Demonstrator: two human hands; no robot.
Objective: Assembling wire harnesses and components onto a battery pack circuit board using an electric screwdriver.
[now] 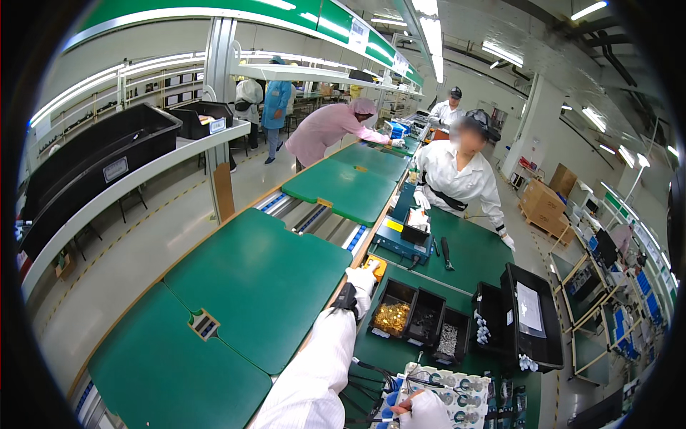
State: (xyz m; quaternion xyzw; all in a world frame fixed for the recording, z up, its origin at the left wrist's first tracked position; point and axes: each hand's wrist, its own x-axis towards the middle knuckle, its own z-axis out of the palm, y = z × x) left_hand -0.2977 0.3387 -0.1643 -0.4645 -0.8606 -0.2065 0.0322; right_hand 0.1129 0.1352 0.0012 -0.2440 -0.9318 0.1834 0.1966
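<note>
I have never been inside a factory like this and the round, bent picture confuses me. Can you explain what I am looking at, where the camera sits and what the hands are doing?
There is no machine here: a camera worn on a person's head looks down, and its wide lens bends straight edges. The white-sleeved left hand, gloved, reaches forward to a small yellow box at the edge of the green workbench. The right hand, at the bottom edge, rests by a tray of round parts; I cannot tell whether it grips anything. Nearby stand black bins, one with gold-coloured pieces. Left of them runs a line of green pallets. Other people in coats work further along.
</note>
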